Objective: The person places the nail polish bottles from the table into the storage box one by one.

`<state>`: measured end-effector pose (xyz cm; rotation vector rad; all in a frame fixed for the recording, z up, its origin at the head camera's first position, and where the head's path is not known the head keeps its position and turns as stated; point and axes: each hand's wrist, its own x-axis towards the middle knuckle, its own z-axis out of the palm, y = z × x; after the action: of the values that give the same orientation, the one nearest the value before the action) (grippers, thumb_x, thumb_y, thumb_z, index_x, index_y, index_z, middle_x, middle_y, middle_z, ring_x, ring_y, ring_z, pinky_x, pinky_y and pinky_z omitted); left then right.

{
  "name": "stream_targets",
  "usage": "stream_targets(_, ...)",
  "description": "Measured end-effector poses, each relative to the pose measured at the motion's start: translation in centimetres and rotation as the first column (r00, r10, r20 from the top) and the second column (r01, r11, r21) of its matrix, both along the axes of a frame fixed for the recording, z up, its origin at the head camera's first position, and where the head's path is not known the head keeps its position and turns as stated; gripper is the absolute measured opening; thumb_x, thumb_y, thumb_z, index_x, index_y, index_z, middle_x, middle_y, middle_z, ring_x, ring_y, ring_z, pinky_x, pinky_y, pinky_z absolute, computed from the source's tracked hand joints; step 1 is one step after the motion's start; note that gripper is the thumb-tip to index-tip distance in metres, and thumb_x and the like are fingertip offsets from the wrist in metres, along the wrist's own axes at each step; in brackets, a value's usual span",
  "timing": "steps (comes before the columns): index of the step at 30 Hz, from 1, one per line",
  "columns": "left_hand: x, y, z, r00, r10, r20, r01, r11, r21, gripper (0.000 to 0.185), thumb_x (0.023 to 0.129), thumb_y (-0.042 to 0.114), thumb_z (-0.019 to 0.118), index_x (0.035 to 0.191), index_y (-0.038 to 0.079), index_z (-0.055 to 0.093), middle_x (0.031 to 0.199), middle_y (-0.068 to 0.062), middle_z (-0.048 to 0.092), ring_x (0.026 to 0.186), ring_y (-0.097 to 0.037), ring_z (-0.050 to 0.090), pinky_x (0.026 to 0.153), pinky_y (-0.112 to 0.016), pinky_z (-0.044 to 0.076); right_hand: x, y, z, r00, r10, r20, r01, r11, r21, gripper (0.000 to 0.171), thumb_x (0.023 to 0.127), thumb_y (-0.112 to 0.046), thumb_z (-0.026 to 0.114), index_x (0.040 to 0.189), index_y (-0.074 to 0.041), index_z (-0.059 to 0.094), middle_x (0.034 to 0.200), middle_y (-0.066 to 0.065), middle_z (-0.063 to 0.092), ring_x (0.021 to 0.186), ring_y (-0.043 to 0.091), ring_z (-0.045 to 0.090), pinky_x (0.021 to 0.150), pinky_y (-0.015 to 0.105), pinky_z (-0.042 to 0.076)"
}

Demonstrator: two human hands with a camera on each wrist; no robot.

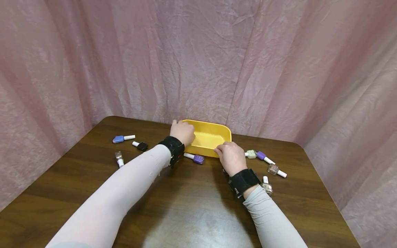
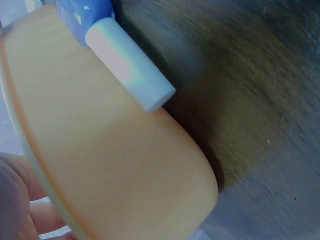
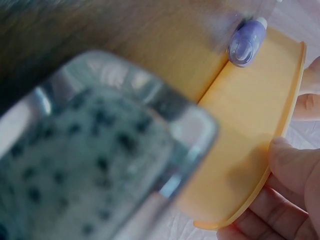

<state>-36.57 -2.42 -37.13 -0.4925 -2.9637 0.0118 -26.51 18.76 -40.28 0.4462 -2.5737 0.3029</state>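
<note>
A yellow plastic tray point(image 1: 211, 132) stands at the back of the dark wooden table point(image 1: 186, 206). My left hand point(image 1: 183, 132) grips its left rim, fingers curled over the edge; the fingertips point(image 2: 15, 200) show beside the tray wall point(image 2: 115, 165). My right hand point(image 1: 230, 156) holds the tray's front right corner, its fingers point(image 3: 295, 170) wrapped round the rim point(image 3: 250, 135). A purple nail polish bottle point(image 1: 194, 157) with a white cap point(image 2: 130, 65) lies against the tray's front wall, between my hands, and also shows in the right wrist view point(image 3: 245, 45).
More nail polish bottles lie about: blue point(image 1: 122, 138), black point(image 1: 141, 146) and glitter point(image 1: 119, 158) on the left; cream point(image 1: 251, 154), purple point(image 1: 263, 157) and two glitter ones point(image 1: 276, 170) point(image 1: 266, 186) on the right. Pink curtains point(image 1: 198, 62) close in the table.
</note>
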Motion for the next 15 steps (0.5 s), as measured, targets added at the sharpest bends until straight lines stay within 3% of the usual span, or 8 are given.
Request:
stream_targets(7, 0.4, -0.8, -0.3, 0.994, -0.025, -0.106, 0.032, 0.997, 0.065, 0.024, 0.106, 0.025, 0.064, 0.116, 0.01, 0.079, 0.121, -0.012, 0.076, 0.116, -0.035, 0.066, 0.111, -0.056, 0.038, -0.1, -0.2, 0.0, 1.0, 0.004, -0.003, -0.004, 1.0, -0.005, 0.014, 0.101, -0.021, 0.083, 0.094, -0.009, 0.086, 0.087, 0.007, 0.076, 0.09, 0.033, 0.073, 0.077, 0.051, 0.061)
stream_targets(15, 2.3, -1.8, -0.1, 0.986, -0.047, -0.161, 0.07, 0.987, 0.144, 0.03, 0.108, 0.031, 0.066, 0.125, 0.008, 0.077, 0.128, -0.012, 0.075, 0.119, -0.037, 0.067, 0.113, -0.055, 0.041, -0.1, -0.3, 0.1, 1.0, -0.001, 0.002, 0.001, 1.0, -0.004, 0.013, 0.101, -0.021, 0.083, 0.095, -0.009, 0.086, 0.089, 0.007, 0.077, 0.091, 0.032, 0.073, 0.078, 0.051, 0.061)
